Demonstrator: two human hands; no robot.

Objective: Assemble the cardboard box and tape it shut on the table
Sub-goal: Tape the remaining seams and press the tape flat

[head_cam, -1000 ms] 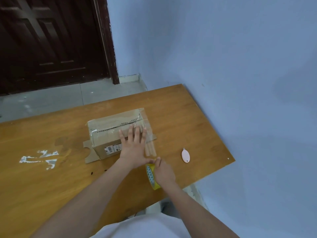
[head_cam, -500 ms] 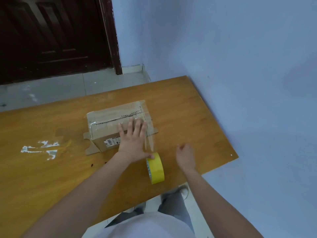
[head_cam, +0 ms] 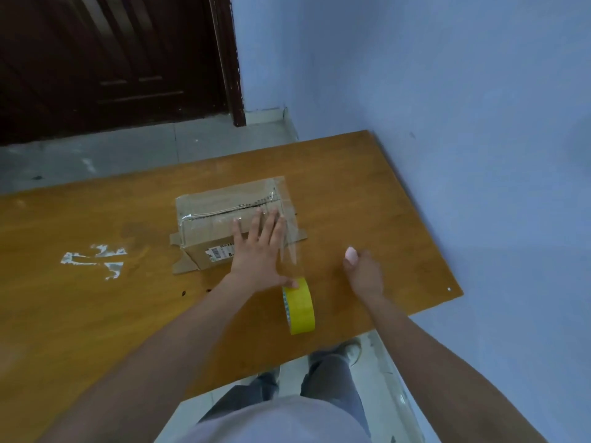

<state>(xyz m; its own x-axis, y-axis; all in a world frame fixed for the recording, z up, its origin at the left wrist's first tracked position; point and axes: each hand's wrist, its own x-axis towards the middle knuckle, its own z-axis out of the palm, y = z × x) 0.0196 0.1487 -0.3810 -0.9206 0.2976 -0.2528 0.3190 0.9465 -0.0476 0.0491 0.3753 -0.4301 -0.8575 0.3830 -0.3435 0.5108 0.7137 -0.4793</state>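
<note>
Nearest the person, a yellow tape roll (head_cam: 299,306) stands on its edge close to the near edge of the wooden bench (head_cam: 367,199). A strip of clear tape (head_cam: 290,247) runs from the roll up and over the right end of the cardboard box (head_cam: 220,219). The left hand (head_cam: 260,247) lies flat with its fingers spread, open and grasping nothing; its palm presses on the near right part of the box top, and its thumb reaches back to touch the top of the roll. To the right, the right hand (head_cam: 364,270) rests on the bench with its fingers curled around a small pale pink oval object (head_cam: 351,254); whether its grip has closed on the object cannot be told. The box sits farther in, near the middle of the bench, its top seam taped and loose flaps lying flat at its left and right ends. White paint marks (head_cam: 92,259) lie to the left. Beyond the bench are a tiled floor (head_cam: 128,148), a dark door (head_cam: 105,59) and a blue wall (head_cam: 415,75).
</note>
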